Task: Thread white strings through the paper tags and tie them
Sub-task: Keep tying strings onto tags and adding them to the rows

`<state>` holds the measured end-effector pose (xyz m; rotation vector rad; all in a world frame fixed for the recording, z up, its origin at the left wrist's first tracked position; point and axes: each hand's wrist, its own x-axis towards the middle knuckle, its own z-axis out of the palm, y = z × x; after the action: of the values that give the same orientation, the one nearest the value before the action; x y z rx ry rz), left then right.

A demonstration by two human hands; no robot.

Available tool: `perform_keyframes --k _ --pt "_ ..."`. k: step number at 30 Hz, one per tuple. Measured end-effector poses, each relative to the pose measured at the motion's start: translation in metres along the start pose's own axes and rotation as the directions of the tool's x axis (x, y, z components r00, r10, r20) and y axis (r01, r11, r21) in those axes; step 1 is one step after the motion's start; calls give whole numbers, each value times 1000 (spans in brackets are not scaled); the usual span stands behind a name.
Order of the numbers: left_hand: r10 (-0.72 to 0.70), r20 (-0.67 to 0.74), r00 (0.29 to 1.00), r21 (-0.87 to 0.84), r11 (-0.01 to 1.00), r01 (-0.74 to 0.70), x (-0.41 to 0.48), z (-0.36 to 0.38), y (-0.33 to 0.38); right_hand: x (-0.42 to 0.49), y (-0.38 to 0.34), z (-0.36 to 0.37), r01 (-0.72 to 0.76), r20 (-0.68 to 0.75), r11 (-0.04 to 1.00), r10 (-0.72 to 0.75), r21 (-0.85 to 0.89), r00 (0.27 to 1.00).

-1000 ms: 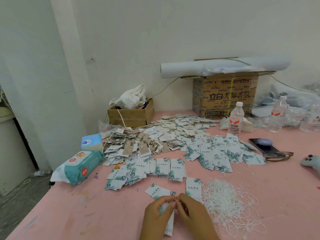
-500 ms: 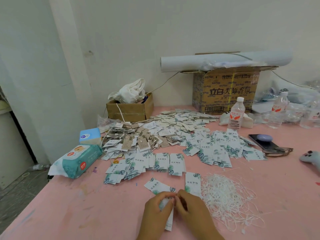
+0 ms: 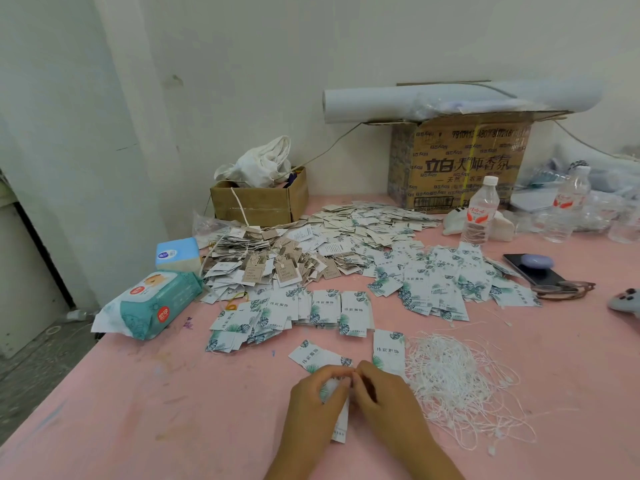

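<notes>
Near the front edge of the pink table [image 3: 145, 410] my left hand [image 3: 313, 400] and my right hand [image 3: 382, 398] meet fingertip to fingertip over a white paper tag [image 3: 341, 422] with green leaf print. Both pinch its top end; any string between the fingers is hidden. A tangled heap of white strings [image 3: 457, 382] lies just right of my right hand. Two loose tags [image 3: 388, 348] lie just beyond my fingers. Heaps of leaf-print tags [image 3: 440, 285] and brown strung tags [image 3: 277, 265] cover the middle of the table.
A wet-wipes pack [image 3: 152, 303] and a blue tissue box [image 3: 177, 253] sit at the left edge. Two cardboard boxes [image 3: 258, 202] stand against the wall, the larger [image 3: 460, 161] with a paper roll on top. Water bottles [image 3: 481, 211], a phone [image 3: 533, 270] and glasses lie right.
My hands stay together on the same tag, with only small finger movement. The camera has tilted down slightly, so the scene sits a little higher in view.
</notes>
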<state>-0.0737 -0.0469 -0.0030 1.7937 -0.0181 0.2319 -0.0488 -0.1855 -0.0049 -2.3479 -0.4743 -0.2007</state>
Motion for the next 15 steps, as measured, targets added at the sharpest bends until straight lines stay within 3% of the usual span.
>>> perform_keyframes --k 15 --pt "54 -6 999 48 997 -54 -3 -1 6 -3 -3 -4 21 21 999 -22 38 1000"
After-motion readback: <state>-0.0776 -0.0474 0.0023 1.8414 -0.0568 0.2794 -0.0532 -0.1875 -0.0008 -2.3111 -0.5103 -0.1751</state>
